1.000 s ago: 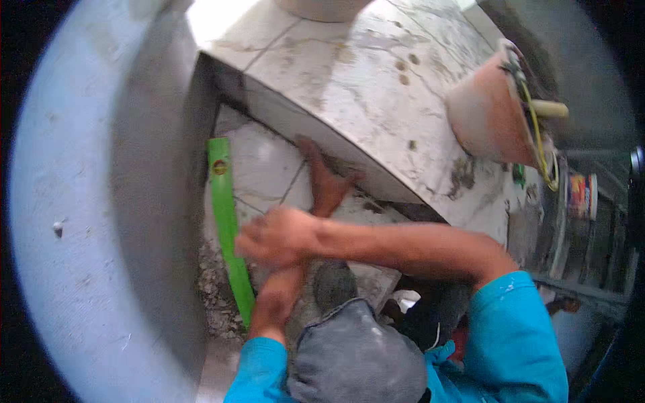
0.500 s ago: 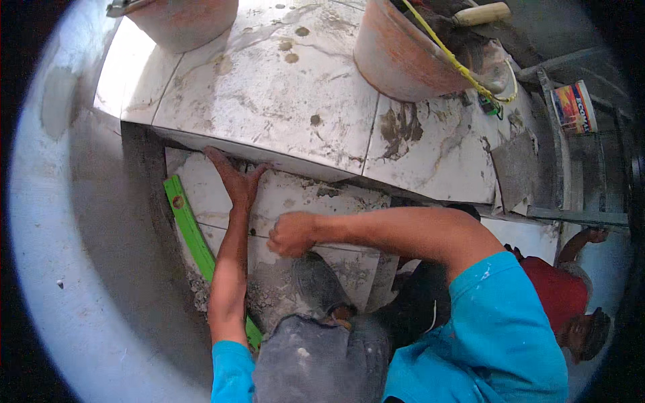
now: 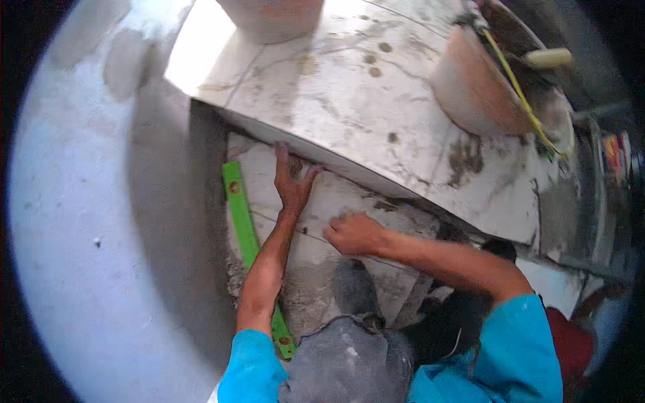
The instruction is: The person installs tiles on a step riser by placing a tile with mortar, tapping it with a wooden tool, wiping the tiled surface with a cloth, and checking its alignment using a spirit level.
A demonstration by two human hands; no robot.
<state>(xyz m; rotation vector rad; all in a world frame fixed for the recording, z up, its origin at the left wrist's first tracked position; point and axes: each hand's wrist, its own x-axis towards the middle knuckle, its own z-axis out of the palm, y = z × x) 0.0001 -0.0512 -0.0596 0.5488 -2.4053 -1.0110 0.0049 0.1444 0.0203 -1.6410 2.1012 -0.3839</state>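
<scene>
My left hand (image 3: 293, 188) has its fingers spread against the white tiled riser (image 3: 356, 176) at the back of the lower step. Right of it, my right hand (image 3: 353, 235) is closed above the tiled step floor (image 3: 259, 168); what it holds, if anything, is hidden and blurred. A long green spirit level (image 3: 240, 215) lies along the left side of this step, partly behind my left forearm.
The tiled ledge (image 3: 349, 87) above carries two pinkish buckets (image 3: 463, 87) with mortar stains nearby, one with a yellow cord over it. A curved grey wall (image 3: 80, 201) rises at left. A person in red (image 3: 571, 342) is at lower right, near metal framing.
My right hand has moved off from across my left forearm to the right of it, over the tiles. My left hand stays at the riser. The whole view has shifted with my head.
</scene>
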